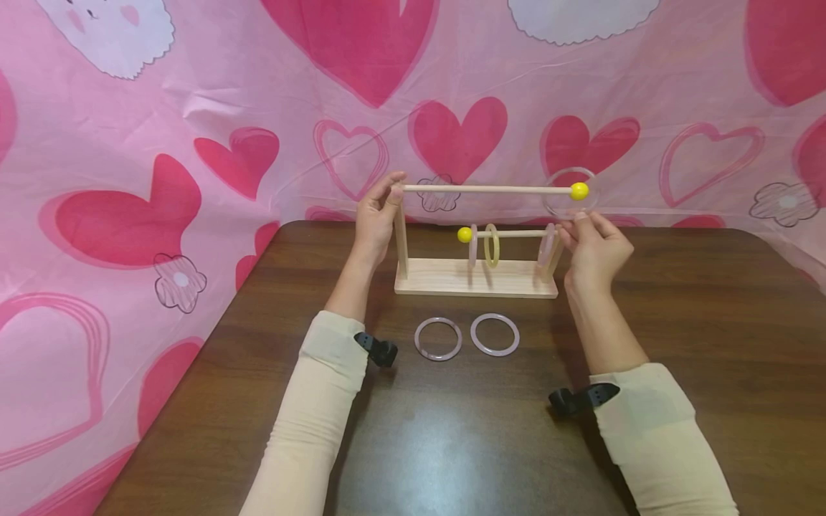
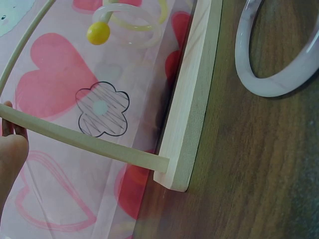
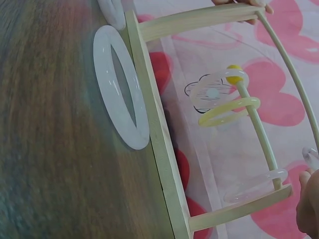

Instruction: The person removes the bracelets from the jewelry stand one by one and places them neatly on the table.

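Note:
My left hand (image 1: 376,218) grips the top of the left post of a wooden rack (image 1: 477,287), where the upper rod (image 1: 487,189) joins it. Between the thumb and fingers of my right hand (image 1: 596,251) is a clear bangle (image 1: 571,170), pinched at its lower edge. That bangle overlaps the yellow ball (image 1: 578,191) at the upper rod's right end in the head view. On the lower rod (image 1: 513,234) hang a pink bangle (image 1: 473,251) by its ball, a yellow bangle (image 3: 224,119) and another pale pink bangle (image 3: 249,186) near the right post.
Two pale purple bangles, one left (image 1: 439,357) and one right (image 1: 495,353), lie flat on the dark wooden table (image 1: 452,444) in front of the rack base. A pink cloth (image 1: 245,86) with hearts hangs behind the table. Both wrists wear black straps.

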Motion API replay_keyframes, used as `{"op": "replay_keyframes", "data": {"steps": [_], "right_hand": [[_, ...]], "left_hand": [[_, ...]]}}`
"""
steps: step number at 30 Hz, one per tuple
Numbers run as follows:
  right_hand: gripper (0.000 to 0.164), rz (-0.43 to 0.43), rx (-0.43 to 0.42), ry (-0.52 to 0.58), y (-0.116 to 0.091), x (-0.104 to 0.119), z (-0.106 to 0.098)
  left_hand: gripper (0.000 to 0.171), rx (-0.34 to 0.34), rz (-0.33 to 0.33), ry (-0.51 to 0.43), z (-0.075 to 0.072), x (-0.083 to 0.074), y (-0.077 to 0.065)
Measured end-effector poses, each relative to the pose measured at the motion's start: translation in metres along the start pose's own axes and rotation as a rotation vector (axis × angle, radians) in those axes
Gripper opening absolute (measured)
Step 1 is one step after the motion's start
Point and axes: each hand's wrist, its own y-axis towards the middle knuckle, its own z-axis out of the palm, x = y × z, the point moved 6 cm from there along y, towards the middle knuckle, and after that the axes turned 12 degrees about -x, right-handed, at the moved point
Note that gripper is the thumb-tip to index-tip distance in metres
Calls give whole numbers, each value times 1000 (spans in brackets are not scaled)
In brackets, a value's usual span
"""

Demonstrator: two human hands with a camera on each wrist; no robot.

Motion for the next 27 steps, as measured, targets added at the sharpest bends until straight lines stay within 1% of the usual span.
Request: {"op": "replay_keyframes", "data": {"steps": [7,12,16,21,27], "right_hand": [[4,70,-8,-58,2,-2,-2],[5,163,17,-48,4,-4,-2],[5,225,18,-46,5,-4,-4],[9,256,5,-61,7,-3,-9],[8,300,7,-67,10,-1,-15]], "left_hand": [[26,0,-5,10,-1,1,0],[27,1,-11,23,-1,2,0],[30,4,-7,23,-1,2,0],[36,4,-5,21,-1,2,0],[35,3,3,15,-1,3,1]]}}
